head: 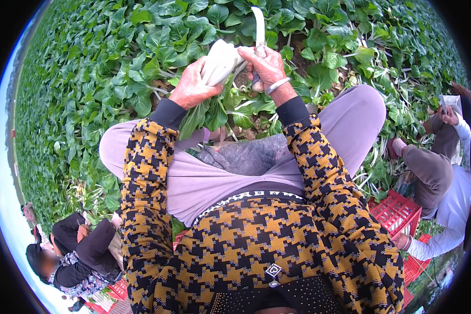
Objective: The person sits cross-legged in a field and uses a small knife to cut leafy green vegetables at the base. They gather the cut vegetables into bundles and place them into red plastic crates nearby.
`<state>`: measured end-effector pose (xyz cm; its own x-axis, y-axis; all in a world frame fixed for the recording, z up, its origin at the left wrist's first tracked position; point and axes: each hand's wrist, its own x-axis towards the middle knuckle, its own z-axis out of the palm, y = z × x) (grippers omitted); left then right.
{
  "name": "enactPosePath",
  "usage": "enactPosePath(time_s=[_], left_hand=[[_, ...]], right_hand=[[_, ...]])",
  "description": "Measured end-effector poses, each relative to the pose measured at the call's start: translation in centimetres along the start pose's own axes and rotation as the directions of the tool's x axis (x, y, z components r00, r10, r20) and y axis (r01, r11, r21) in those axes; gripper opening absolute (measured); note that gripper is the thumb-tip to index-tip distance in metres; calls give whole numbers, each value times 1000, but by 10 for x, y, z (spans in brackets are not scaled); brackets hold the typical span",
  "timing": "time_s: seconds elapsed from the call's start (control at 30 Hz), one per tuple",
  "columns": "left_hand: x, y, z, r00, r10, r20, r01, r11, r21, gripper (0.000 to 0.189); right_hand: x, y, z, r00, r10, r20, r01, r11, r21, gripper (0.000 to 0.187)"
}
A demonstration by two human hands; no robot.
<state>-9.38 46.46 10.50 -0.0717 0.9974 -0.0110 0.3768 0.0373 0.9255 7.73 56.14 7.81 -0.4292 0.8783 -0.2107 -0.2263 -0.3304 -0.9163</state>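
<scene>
My left hand (196, 86) grips a head of leafy greens by its thick white stalks (221, 62), root end pointing away from me. Its green leaves (198, 117) hang down below that hand. In my right hand (265, 68) is a knife, its handle inside my fingers and its pale curved blade (260, 27) pointing away from me. The right thumb and forefinger reach to the stalk base, and whether they pinch a part of it I cannot tell. A light bangle (277, 84) circles the right wrist.
Dense leafy greens (114, 66) cover the ground ahead. A grey bundle (247, 155) lies between my legs. At right, a person (439, 176) sits by a red plastic crate (396, 212), holding a knife. Another person (82, 255) sits at lower left near a red crate (117, 290).
</scene>
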Motion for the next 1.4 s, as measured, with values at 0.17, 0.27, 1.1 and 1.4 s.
enactPosePath(time_s=[0.17, 0.27, 1.1, 1.4], left_hand=[[-3, -8, 6, 999, -44, 12, 44, 999, -19, 55], [-7, -15, 4, 996, -47, 78, 55, 993, -101, 55], [-2, -23, 6, 983, -62, 173, 89, 985, -149, 58], [3, -8, 7, 971, -146, 188, 193, 945, -264, 64]], right_hand=[[-5, 7, 2, 990, 136, 45, -137, 991, 3, 30], [-7, 6, -11, 902, 313, 298, -347, 935, 68, 39], [1, 47, -9, 949, -225, -220, 168, 954, -249, 24], [-3, 38, -6, 964, 64, -257, 3, 968, 252, 21]])
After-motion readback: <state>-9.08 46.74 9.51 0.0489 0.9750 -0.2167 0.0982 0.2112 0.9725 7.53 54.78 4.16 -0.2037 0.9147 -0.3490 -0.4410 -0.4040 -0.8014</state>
